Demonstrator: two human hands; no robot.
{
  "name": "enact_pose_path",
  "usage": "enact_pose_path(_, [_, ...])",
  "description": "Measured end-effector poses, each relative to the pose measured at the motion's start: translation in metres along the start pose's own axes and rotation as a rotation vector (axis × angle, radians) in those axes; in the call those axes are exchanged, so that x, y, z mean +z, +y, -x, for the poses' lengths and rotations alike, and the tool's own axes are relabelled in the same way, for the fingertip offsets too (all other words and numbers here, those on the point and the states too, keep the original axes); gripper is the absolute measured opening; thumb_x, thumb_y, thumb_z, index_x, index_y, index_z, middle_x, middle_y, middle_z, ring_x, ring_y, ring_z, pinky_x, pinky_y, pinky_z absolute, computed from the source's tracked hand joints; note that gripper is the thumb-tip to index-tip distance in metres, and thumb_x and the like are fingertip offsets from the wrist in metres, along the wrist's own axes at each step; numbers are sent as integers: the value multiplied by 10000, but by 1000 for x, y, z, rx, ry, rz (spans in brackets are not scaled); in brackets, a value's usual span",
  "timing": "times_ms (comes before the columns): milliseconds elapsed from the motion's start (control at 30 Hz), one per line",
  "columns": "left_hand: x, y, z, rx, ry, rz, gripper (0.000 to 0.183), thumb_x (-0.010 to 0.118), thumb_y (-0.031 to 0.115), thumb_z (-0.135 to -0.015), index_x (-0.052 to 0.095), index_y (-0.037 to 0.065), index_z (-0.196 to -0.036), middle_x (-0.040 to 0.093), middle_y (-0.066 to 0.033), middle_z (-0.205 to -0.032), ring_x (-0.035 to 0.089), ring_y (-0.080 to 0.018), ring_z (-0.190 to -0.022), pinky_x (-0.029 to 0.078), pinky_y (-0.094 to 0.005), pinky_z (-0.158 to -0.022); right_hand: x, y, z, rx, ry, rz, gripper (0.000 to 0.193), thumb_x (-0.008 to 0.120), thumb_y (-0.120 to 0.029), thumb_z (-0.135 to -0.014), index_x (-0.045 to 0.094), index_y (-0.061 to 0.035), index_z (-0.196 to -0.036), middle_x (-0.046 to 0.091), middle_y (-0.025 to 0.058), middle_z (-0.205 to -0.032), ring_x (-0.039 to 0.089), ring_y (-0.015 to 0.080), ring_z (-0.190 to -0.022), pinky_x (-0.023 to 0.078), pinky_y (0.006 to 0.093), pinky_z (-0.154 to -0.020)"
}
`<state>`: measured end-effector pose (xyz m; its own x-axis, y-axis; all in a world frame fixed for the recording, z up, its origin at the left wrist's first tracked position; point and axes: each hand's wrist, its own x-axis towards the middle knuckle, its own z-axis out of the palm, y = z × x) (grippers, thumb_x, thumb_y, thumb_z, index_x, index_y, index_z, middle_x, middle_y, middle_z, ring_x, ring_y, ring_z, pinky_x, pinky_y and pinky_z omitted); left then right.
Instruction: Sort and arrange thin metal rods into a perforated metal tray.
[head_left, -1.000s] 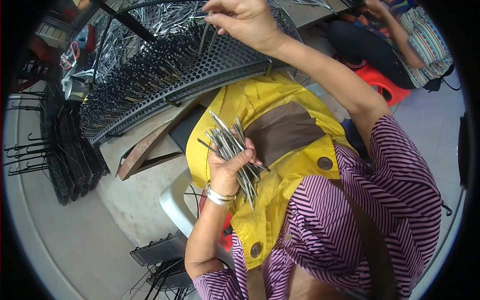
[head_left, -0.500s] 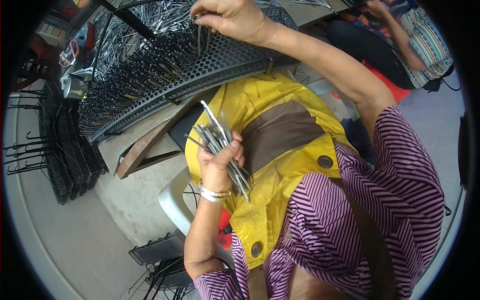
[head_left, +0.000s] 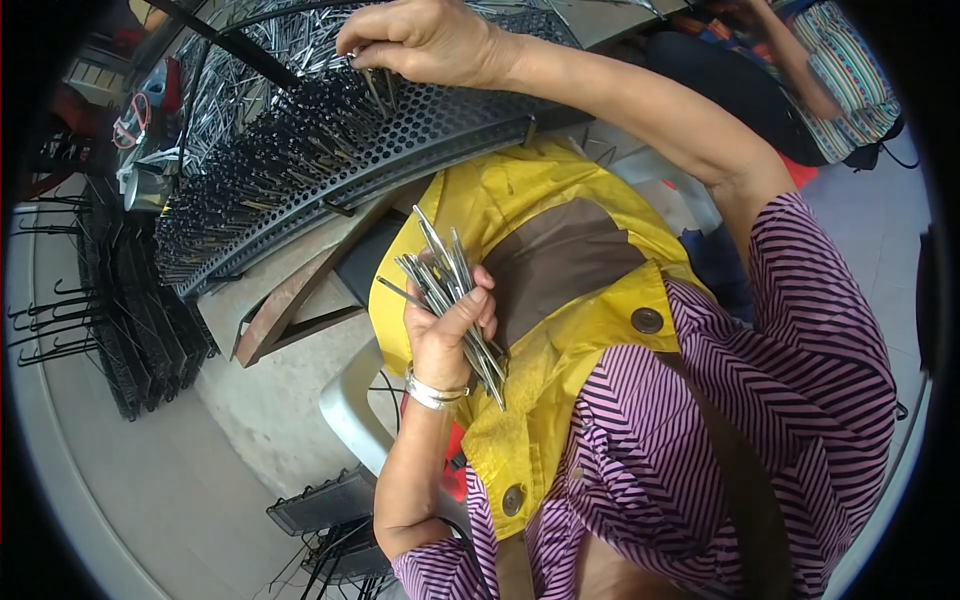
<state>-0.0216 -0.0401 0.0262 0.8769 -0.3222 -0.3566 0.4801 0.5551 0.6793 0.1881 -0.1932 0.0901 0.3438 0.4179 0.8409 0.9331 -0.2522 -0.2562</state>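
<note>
My left hand [head_left: 448, 330] is closed round a bundle of thin grey metal rods [head_left: 450, 290] held over my yellow apron [head_left: 540, 330]. A silver bangle sits on that wrist. My right hand [head_left: 420, 40] reaches up and forward to a curved black perforated rack [head_left: 400, 140]. Its fingertips pinch one or two metal rods [head_left: 375, 85] standing at the rack's holes. Many more rods stand in rows across the rack to the left.
A heap of loose metal rods [head_left: 260, 60] lies behind the rack. Black wire hangers [head_left: 110, 310] are stacked at the left. A white plastic chair [head_left: 350, 410] is under me. Another person in striped clothing [head_left: 830, 70] sits at the upper right.
My right hand has shifted left along the rack with its rods. My left hand with the bundle has stayed over the apron, tilting a little.
</note>
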Motion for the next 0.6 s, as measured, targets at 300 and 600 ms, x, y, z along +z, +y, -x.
enact_pose_path(300, [-2,-1,-1,-16,7,14,511,580,-54,-713,342,145,-1118,551,-89,-841,487,-128,-557,389,-226,-422,11,3,4,97,-85,166,162,618,-97,-695,575,-68,-848,594,110,-663,597,244,-640,469,315,-587])
enact_pose_path(600, [-2,0,-1,-25,23,8,534,578,-61,-707,335,156,-1130,551,-92,-845,486,-137,-553,390,-228,-423,18,-9,14,213,-397,272,92,584,-59,-730,513,-11,-761,533,167,-603,571,304,-614,442,360,-532])
